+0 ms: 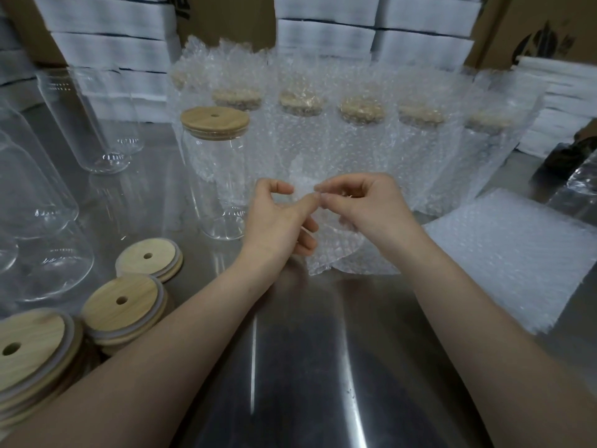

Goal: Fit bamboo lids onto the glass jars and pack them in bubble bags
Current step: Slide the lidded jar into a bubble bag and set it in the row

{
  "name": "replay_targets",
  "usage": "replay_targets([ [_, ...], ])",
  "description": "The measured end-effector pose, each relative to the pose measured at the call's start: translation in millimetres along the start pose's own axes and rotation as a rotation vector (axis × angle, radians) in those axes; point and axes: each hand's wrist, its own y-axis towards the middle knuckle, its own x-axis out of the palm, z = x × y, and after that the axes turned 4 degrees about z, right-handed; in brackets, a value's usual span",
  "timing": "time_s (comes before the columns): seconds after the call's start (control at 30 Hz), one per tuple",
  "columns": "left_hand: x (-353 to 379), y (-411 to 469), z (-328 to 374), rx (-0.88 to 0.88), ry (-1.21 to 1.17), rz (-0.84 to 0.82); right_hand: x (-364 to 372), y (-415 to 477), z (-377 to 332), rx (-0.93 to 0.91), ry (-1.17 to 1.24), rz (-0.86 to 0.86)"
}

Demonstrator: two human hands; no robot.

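Left hand (277, 218) and right hand (361, 205) are pinching the top edge of one bubble bag (336, 250), fingertips together; one lidded jar (214, 169) is standing at 10 o'clock. Six bagged jars (358, 140) are lining up at 12 o'clock.

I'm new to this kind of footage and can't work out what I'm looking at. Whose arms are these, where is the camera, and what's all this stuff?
There is no machine: the camera sits on a person's head, looking down at their own arms. The left hand and right hand pinch open a bubble bag over a steel table. Beside them stands a lidded jar, not yet bagged. Behind, bagged jars stand in a row. Loose lids lie left, spare bags right.
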Motion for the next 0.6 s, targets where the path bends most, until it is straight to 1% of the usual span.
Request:
replay_targets([
  [0.1, 1.3, 0.8, -2.3, 0.064, 0.058, 0.077, 1.1, 0.5, 0.4, -0.042, -0.04, 0.054],
  [0.2, -1.5, 5.0, -3.4, 0.105, 0.119, 0.149, -0.3, 2.4, -0.7, -0.079, -0.055, 0.176],
  [0.27, -3.4, 8.1, -3.9, 0.096, 0.151, 0.187, -3.0, 4.0, -1.8, -0.111, -0.09, 0.252],
  [0.43, -5.3, 9.6, -7.4, 0.11, 0.26, 0.204, -12.1, 0.2, -8.2, -0.235, -0.115, 0.413],
  [0.5, -4.7, 8.2, -7.5, 0.118, 0.284, 0.202, -14.6, -1.7, -11.4, -0.28, -0.134, 0.43],
  [0.6, -3.2, 4.6, -5.1, 0.097, 0.273, 0.174, -13.3, -5.6, -16.6, -0.299, -0.148, 0.398],
])
